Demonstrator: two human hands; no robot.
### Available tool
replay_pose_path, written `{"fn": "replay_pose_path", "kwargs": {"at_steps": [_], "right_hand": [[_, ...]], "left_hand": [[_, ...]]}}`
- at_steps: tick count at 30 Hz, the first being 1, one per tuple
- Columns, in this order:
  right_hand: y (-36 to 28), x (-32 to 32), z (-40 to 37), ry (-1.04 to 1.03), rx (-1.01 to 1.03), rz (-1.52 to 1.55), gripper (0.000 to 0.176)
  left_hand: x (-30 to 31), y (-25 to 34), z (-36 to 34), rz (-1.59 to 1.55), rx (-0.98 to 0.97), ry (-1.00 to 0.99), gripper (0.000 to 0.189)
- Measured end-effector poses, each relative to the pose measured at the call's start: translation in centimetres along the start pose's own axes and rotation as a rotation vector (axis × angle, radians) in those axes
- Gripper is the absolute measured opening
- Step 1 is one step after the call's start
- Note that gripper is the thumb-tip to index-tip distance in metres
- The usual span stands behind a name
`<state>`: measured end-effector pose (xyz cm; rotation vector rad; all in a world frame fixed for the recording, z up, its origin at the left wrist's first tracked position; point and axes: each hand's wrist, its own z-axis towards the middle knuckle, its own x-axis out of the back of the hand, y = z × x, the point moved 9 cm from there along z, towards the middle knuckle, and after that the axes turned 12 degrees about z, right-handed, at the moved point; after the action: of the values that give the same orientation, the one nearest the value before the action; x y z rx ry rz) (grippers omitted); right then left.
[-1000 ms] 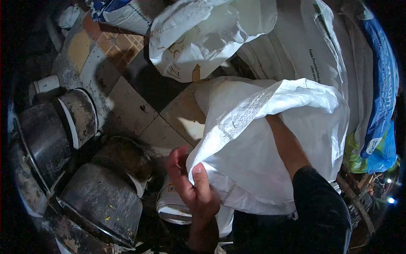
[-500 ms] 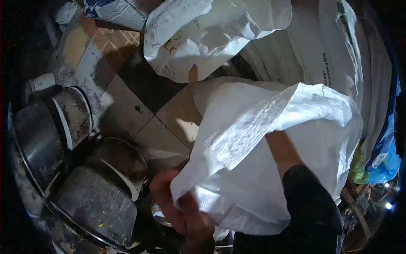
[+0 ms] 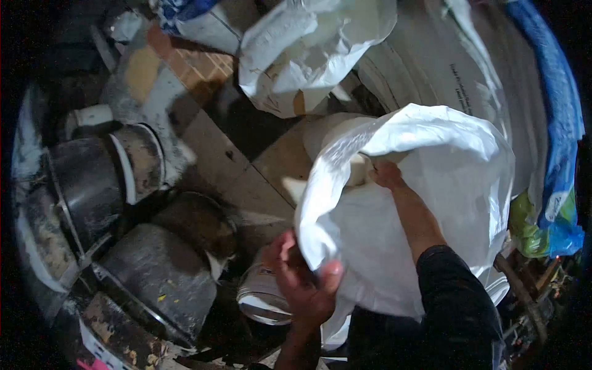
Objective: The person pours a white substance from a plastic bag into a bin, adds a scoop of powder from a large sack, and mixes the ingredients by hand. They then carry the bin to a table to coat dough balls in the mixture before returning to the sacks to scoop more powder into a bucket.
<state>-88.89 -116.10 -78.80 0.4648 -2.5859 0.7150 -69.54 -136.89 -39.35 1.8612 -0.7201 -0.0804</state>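
Observation:
A large white plastic sack [image 3: 407, 246] stands with its mouth wide and its rim folded outward. My right hand [image 3: 387, 175] is inside the sack, fingers closed at the edge of a pale rounded thing [image 3: 359, 169] that looks like a bowl or scoop and is partly hidden by the rim. At the sack's near left side is my left hand [image 3: 306, 283], its thumb and fingers apart and touching the rim. Just left of that hand, a white bucket [image 3: 265, 296] lies partly covered.
Large dark metal pots [image 3: 160, 280] crowd the left side. Another white sack [image 3: 283, 80] stands at the back, with tall white sacks [image 3: 425, 68] to its right. Blue plastic [image 3: 549, 92] hangs at the far right. Sticks [image 3: 524, 299] lie at the lower right. Tiles [image 3: 209, 145] cover the floor.
The sack's mouth is wider and rounder, showing more of its inside. My right hand, hidden before, is visible near the far rim with the pale thing. My left hand has shifted right and its fingers have spread.

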Motion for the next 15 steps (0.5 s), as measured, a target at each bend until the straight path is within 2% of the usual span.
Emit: {"fn": "replay_pose_path", "kwargs": {"at_steps": [1,2,3,4,6,8,9,10,11,12,14,15], "right_hand": [[1.1,0.1,-1.0,0.147,0.017,-0.028,0.033],[-0.7,2.4,-3.9,0.164,0.005,0.012,0.033],[-2.3,5.0,-7.0,0.185,-0.006,0.049,0.033],[-3.3,5.7,-9.5,0.216,0.013,0.053,0.033],[-3.8,7.6,-13.4,0.45,0.308,-0.125,0.022],[0.8,6.2,-12.7,0.307,0.397,0.649,0.016],[-4.4,9.9,-17.8,0.39,0.422,0.355,0.02],[-8.5,12.7,-22.1,0.473,0.438,0.058,0.024],[-7.4,12.9,-22.1,0.342,0.309,0.196,0.035],[-8.9,14.6,-24.1,0.361,0.339,0.181,0.035],[-9.7,16.8,-29.8,0.497,0.279,0.371,0.039],[-9.7,16.8,-32.0,0.484,0.292,0.353,0.039]], "left_hand": [[-0.1,0.6,-1.2,0.04,-0.048,-0.062,0.075],[-0.3,1.2,-2.4,0.074,-0.096,-0.12,0.078],[-0.3,-0.3,-4.1,0.137,-0.028,-0.191,0.082],[-0.1,-1.7,-6.2,0.128,-0.049,-0.188,0.083],[0.3,-1.5,-10.2,0.195,-0.058,-0.172,0.083],[0.9,-6.0,-14.8,0.312,0.1,-0.241,0.079],[1.9,-7.7,-17.1,0.311,0.077,-0.225,0.079],[3.1,-9.3,-19.7,0.448,-0.014,-0.189,0.076],[4.2,-10.3,-22.6,0.582,-0.103,-0.145,0.074],[5.3,-11.6,-25.5,0.571,-0.127,-0.117,0.074],[8.9,-15.8,-32.6,0.53,0.097,-0.056,0.073],[10.4,-14.6,-36.0,0.572,0.245,-0.034,0.073]]}}
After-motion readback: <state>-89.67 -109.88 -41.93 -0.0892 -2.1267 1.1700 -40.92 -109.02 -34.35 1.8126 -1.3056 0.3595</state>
